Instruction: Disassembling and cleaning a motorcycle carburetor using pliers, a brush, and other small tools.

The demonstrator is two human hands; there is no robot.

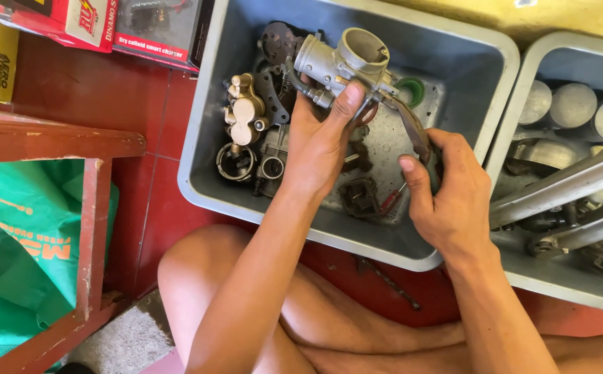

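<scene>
I see the carburetor [346,66] held up over the far part of the grey tub [204,125]; left hand [319,142] grips it from below, thumb on its side; right hand [447,190] is closed on the brown lever [412,125] running from its right side; caliper [246,114] lies left in the tub; second tub [523,76] with pistons [572,104] sits right.

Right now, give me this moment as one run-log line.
left hand: holds metal carburetor body over grey bin | right hand: grips curved dark part | bin: brake caliper, small parts | second bin: cylinders
</scene>
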